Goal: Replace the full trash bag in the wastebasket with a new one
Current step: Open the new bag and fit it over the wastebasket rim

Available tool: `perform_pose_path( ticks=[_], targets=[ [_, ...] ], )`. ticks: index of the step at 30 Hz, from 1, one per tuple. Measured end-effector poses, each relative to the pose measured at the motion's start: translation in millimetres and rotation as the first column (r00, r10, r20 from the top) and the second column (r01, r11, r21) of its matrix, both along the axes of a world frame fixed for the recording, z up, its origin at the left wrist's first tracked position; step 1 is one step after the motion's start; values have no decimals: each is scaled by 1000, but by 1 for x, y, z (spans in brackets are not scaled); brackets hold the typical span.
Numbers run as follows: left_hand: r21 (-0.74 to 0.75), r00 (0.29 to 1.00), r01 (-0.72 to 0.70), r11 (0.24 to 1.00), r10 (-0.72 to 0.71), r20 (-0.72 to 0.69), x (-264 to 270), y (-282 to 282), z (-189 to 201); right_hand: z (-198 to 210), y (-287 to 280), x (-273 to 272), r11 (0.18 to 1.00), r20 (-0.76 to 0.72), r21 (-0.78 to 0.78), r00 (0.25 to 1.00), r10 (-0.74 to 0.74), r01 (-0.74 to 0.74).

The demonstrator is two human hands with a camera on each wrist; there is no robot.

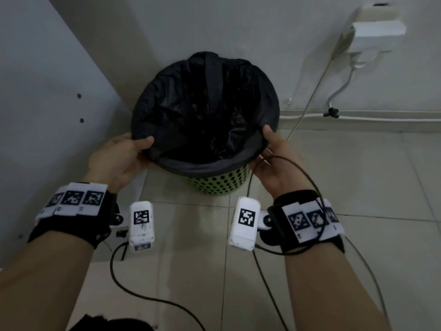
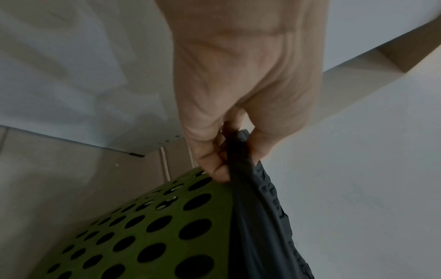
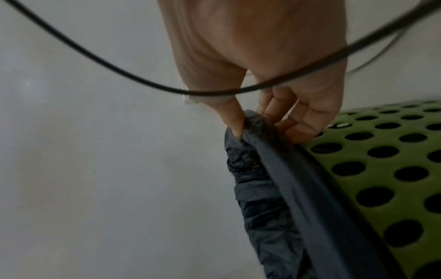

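Both hands' fingers (image 2: 214,166) pinch the crinkled black trash bag (image 1: 205,108) at its rim. Below the fingers, the green perforated wastebasket (image 1: 217,183) shows. Its contents look dark, hard to make out.

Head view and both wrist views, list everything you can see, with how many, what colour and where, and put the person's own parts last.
wastebasket: one, green with round holes, on the floor by the wall.
trash bag: one, black, lining the wastebasket, its edge folded over the rim.
floor tiles: many, pale beige, underfoot.
wall: one, off-white, behind the wastebasket.
panel: one, white with small holes, on the left.
wall fixture: one, white, upper right, with a white cord hanging from it.
black cable: one, looping across the right wrist.
wrist bands: two, black with white coded tags.
wrist cameras: two, white.
left hand: grip on the bag's edge, near left rim.
right hand: grip on the bag's edge, near right rim.
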State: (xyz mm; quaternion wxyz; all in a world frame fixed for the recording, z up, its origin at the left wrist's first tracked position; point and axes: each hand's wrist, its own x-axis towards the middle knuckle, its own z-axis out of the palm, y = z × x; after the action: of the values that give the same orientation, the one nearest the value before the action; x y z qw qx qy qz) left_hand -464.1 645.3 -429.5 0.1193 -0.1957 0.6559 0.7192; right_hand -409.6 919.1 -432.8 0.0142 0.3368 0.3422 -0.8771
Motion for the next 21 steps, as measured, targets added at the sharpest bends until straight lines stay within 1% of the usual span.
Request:
perform_pose_path(
  ticks=[1, 3, 6, 10, 13, 15, 18, 19, 21],
  targets=[
    [7, 1000, 21, 1000, -21, -4, -2, 1, 1, 3, 2, 0, 1000, 11, -8, 1000, 20, -20],
    [36, 1000, 15, 999, -14, -20, -4, 3, 4, 6, 4, 0, 998, 31, -41, 999, 41, -40],
    [73, 998, -29, 997, 33, -44, -3, 5, 3, 6, -4, 3, 996, 38, -89, 999, 1, 2],
    [14, 1000, -23, 1000, 23, 16, 12, 16, -10, -3, -27, 9, 997, 27, -66, 999, -26, 27],
    [6, 997, -83, 997, 83, -7, 16, 15, -14, -5, -34, 11, 994, 35, -111, 999, 19, -15],
    [38, 990, -139, 990, 140, -12, 12, 11, -13, -2, -38, 14, 987, 33, -154, 998, 54, -49],
    [113, 967, -253, 961, 254, 2, 8, 7, -7, -1, -55, 21, 980, 43, -172, 993, 112, -104],
    [125, 966, -256, 959, 257, 6, 10, 8, -6, -1, -62, 24, 979, 40, -171, 992, 115, -107],
    [84, 982, -186, 979, 183, 40, 17, 14, -6, -3, -70, 27, 982, 26, -162, 995, 101, -95]
  ],
)
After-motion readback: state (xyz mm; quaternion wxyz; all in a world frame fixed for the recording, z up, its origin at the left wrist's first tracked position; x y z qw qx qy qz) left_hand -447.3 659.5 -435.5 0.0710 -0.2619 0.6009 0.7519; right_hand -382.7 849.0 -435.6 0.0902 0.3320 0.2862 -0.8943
